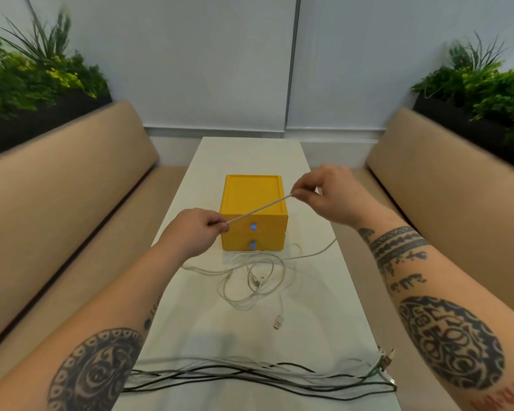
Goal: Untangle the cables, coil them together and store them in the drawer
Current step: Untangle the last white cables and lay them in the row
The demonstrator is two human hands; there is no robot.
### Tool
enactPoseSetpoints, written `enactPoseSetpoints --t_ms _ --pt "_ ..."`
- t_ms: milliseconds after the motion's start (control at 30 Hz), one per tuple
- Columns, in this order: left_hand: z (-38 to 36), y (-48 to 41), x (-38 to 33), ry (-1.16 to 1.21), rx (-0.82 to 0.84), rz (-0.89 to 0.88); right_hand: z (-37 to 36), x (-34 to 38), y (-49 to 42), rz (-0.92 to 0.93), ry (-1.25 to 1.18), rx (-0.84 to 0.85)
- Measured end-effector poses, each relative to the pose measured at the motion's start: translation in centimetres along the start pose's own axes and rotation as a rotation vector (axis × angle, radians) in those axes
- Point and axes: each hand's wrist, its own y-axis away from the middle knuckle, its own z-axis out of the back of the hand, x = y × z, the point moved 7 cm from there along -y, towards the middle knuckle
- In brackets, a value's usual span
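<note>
Nearest, a bundle of long cables (250,378), dark and pale ones laid side by side, stretches across the near end of the white table (333,321), with their plugs (385,358) gathered at the right edge. Two bare, tattooed forearms reach forward over it from either side. Farther up the table lies a loose tangle of white cables (258,280), its loops crossing one another, and one USB plug (277,323) trails out of it toward the camera. Just behind the tangle stands a yellow drawer box (251,194) with two stacked drawers, the top drawer (267,225) and the bottom drawer (267,246). Each has a small blue handle, and both are closed. Above the front of the box, the left hand (196,229) and the right hand (328,194) hold a white cable (258,209) taut between them, slanting up from left to right. Each hand's grip is clamped on that cable, pinched between thumb and curled fingers. A slack length runs from the table's right edge, below the right wrist, into the tangle. Tan padded benches (57,197) flank the table, with green plants (33,69) behind them against a pale wall
</note>
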Motion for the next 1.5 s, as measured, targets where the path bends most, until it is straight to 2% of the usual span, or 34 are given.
enactPoseSetpoints --t_ms 67,133,167,300,400,500,600,833,967,1100,1233,1367,1500 --pt "0.9 -0.1 -0.8 -0.292 -0.023 0.009 -0.5 0.7 0.3 0.071 0.117 0.024" --pt "1.4 -0.1 -2.0 -0.471 -0.005 -0.007 -0.6 1.6 0.3 0.119 0.162 -0.02" --pt "1.4 0.0 -2.4 -0.429 0.033 0.005 -0.4 2.0 0.3 0.133 0.169 -0.056" --pt "0.5 0.7 -4.1 0.178 0.178 0.074 -0.2 2.6 0.1 0.125 0.147 -0.112" --pt "0.4 0.9 -6.8 0.362 0.17 -0.008 -0.4 3.6 0.1 0.12 0.134 -0.152" --pt "0.8 0.9 -9.5 0.303 0.113 -0.123 -0.2 5.2 0.3 0.148 0.083 -0.186" --pt "2.3 0.3 -10.6 0.214 -0.035 -0.183 0.1 4.9 0.3 0.103 0.028 -0.134" --pt "8.0 -0.7 -5.7 0.303 -0.342 -0.073 -1.3 -3.2 2.4 -0.17 -0.159 -0.022" --pt "8.9 -0.3 -2.3 0.355 -0.431 -0.007 -3.0 -7.0 4.1 -0.359 -0.244 -0.002" --pt "7.5 0.8 -1.9 0.378 -0.37 0.001 -3.6 -6.7 4.7 -0.417 -0.434 -0.069" --pt "4.2 1.4 -3.6 0.387 -0.179 -0.014 -2.7 -3.7 3.6 -0.36 -0.55 -0.162" --pt "1.6 2.0 -6.4 0.418 -0.083 -0.046 -2.2 0.7 2.0 -0.191 -0.541 -0.05" --pt "0.0 2.3 -9.3 0.723 -0.003 -0.09 -2.6 3.7 1.5 -0.098 -0.394 0.079"
